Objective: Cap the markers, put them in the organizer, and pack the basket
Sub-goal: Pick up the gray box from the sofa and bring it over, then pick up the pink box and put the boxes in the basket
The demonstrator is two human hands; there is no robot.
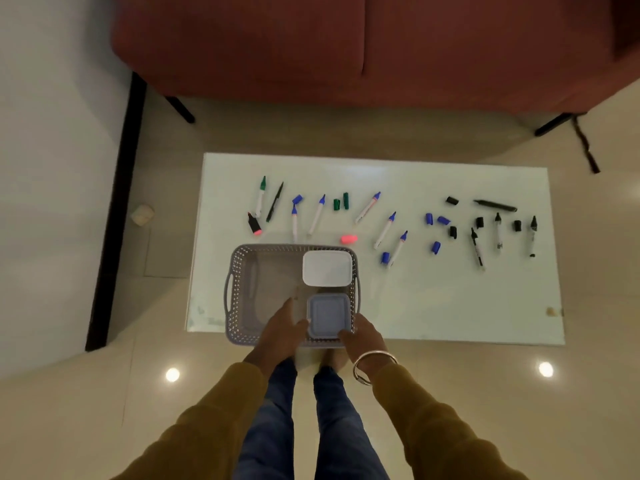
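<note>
A grey perforated basket (239, 271) stands at the near left of the glass table (433, 299). Inside it sit a white box (327, 267) at the far right and a blue-grey lidded box (328, 315) at the near right. My left hand (282, 329) and my right hand (362, 337) grip the blue-grey box from its two sides. Several uncapped markers lie across the table: a green one (260, 195), blue ones (367, 206), black ones (495, 205). Loose caps lie among them: green (341, 202), blue (435, 247), black (451, 201), pink (348, 239).
A red sofa (346, 46) on black legs stands behind the table. A small white object (142, 214) lies on the tiled floor at the left, near a dark vertical post (117, 209). My legs stand at the table's near edge.
</note>
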